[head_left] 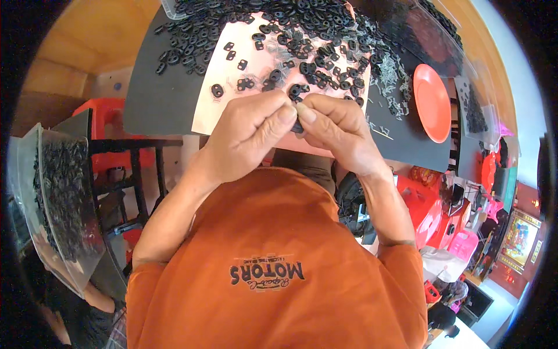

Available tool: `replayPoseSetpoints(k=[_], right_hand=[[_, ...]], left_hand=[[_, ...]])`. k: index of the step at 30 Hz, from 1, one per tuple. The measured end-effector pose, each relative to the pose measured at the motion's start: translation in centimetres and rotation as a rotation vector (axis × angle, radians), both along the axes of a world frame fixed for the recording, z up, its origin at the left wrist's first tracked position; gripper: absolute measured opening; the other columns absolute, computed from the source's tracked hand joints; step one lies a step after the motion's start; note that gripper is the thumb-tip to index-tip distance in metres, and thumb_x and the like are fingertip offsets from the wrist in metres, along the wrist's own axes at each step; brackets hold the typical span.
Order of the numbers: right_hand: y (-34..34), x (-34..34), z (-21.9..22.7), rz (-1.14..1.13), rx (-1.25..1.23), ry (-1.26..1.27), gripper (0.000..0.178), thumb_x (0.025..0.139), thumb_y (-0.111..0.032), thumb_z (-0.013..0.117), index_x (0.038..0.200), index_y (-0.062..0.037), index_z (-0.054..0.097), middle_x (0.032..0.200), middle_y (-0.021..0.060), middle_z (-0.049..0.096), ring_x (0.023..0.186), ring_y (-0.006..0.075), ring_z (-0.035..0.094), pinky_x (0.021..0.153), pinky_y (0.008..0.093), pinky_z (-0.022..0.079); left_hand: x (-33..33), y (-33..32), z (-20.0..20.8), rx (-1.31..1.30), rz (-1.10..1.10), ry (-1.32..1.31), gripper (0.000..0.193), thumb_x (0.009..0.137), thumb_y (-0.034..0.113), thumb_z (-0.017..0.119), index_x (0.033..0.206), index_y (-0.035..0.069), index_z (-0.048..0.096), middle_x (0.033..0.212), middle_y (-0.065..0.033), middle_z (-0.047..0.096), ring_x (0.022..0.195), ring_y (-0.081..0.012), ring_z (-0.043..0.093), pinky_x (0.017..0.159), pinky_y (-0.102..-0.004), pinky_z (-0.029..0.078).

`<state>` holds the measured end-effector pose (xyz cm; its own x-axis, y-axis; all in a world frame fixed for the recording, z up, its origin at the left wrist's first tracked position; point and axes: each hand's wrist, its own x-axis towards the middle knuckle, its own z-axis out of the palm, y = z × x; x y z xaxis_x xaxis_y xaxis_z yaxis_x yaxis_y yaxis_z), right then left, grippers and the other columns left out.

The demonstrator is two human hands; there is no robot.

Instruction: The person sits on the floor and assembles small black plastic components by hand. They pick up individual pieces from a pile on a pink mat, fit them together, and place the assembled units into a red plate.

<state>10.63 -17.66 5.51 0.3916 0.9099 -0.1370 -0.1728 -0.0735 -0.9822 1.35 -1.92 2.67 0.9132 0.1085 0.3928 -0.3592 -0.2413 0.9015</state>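
Clear tub [27,166] of black parts [67,198], red plate [432,103]

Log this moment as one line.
left hand: pinching black part | right hand: pinching same part | pink sheet: loose black parts on it | right of sheet: clear pieces, red plate

You have a small, glossy-looking black plastic piece [297,126] pinched just above the centre of the frame. Only its dark lower end shows to you, poking out below your grip; the rest is hidden, so you cannot tell its full shape or exact tilt. Beyond it, you have loose black plastic pieces, rounded and pierced with two holes [217,90], lying singly and in small clusters across the upper middle, and heaped densely along the top edge.
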Motion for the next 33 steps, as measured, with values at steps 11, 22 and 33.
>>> replayPoseSetpoints(k=[11, 22, 33], right_hand=[[0.6, 0.1, 1.0, -0.055, -0.08, -1.047, 0.028, 0.083, -0.026, 0.064, 0.096, -0.0029, 0.056, 0.077, 0.0118, 0.056, 0.06, 0.0247, 0.056, 0.052, 0.0337, 0.046], [1.8, 0.3, 0.5, -0.012, 0.02, -1.148, 0.03, 0.078, -0.021, 0.068, 0.097, -0.0021, 0.054, 0.076, 0.0121, 0.053, 0.065, 0.0305, 0.058, 0.054, 0.0396, 0.046], [0.6, 1.2, 0.4, -0.062, -0.162, -0.6, 0.033, 0.098, -0.028, 0.042, 0.093, 0.0012, 0.056, 0.072, 0.0049, 0.052, 0.067, 0.012, 0.051, 0.063, 0.025, 0.042]], left_hand=[[-0.7, 0.8, 0.9, -0.467, -0.076, 0.435, 0.028, 0.092, 0.02, 0.047, 0.068, 0.006, 0.047, 0.061, 0.0048, 0.039, 0.057, -0.0034, 0.035, 0.049, -0.0215, 0.029], [-0.3, 0.8, 0.0, -0.52, -0.115, 0.422, 0.027, 0.09, 0.016, 0.045, 0.066, 0.004, 0.044, 0.061, 0.0038, 0.036, 0.057, -0.0041, 0.034, 0.049, -0.0229, 0.029], [0.1, 1.8, 0.0, -0.217, -0.053, 0.347, 0.031, 0.092, 0.02, 0.049, 0.068, 0.001, 0.043, 0.059, 0.0022, 0.033, 0.056, -0.0066, 0.031, 0.049, -0.0264, 0.028]])
